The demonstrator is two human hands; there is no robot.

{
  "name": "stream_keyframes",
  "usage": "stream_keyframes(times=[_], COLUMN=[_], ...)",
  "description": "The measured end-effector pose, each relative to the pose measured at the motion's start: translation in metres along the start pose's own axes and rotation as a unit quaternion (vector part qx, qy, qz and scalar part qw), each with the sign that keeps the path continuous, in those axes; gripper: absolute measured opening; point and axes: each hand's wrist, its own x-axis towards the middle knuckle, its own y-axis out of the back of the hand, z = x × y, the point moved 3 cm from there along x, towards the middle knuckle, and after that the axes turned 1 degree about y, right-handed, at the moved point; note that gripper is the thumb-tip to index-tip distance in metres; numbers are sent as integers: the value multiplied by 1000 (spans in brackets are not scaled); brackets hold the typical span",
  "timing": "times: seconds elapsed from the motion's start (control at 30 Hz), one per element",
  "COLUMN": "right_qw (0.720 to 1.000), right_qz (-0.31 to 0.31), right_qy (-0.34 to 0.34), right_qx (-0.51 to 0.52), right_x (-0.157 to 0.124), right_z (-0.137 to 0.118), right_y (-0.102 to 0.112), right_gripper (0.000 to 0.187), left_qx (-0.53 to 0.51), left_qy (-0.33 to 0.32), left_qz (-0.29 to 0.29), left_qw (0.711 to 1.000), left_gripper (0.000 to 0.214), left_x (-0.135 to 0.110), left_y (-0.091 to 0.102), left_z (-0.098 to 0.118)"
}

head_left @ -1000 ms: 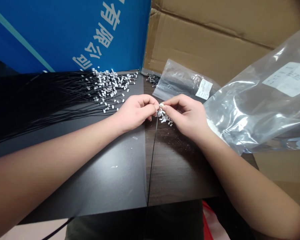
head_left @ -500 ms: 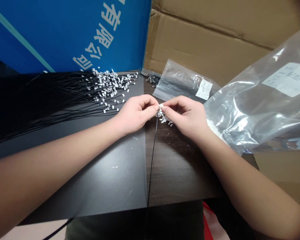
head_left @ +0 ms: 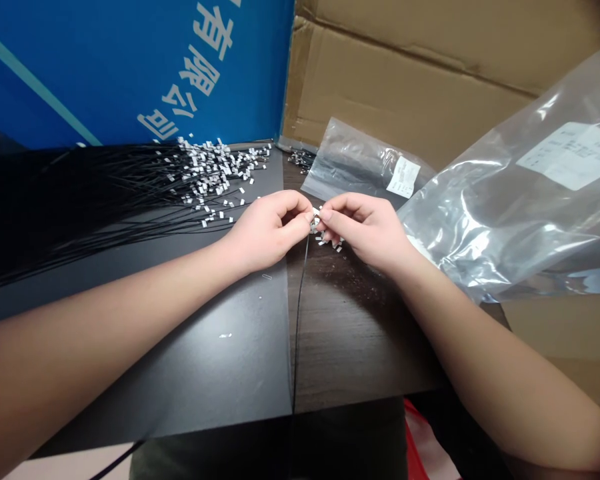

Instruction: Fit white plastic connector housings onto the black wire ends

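Observation:
My left hand [head_left: 275, 228] pinches the upper end of a thin black cable [head_left: 300, 300], which hangs down across the table and past its front edge. Close against it, my right hand [head_left: 363, 223] is closed in a pinch on a small white piece [head_left: 317, 211] at the cable's end. The fingertips of both hands nearly meet, and they partly hide the join. Just below them lies a small heap of loose white pieces [head_left: 322, 240], partly covered by my right fingers.
Many black cables with white ends [head_left: 215, 170] lie bundled at the left. A blue panel [head_left: 105, 67] and a cardboard box [head_left: 405, 80] stand behind. A small labelled bag [head_left: 350, 160] lies beyond my hands; a large clear plastic bag [head_left: 505, 227] is at the right.
The whole view has shifted slightly to the left. Both hands stay together at the cable's end, with the right fingers slightly changed in their pinch.

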Motion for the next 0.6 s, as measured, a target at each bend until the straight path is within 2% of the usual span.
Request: stream_keyframes(times=[0.27,0.6], right_qw=[997,990], right_qz=[-23,-40], right_qy=[53,69], right_qx=[-52,-115], right_x=[-1,-2], right_z=[-3,-10], right_y=[2,6], right_gripper=[20,17], left_qx=[38,63], left_qy=[-31,-36], left_qz=[-21,-43], left_qw=[999,996], left_gripper=[19,19], left_x=[0,-1], left_y=[0,0], left_z=[5,4])
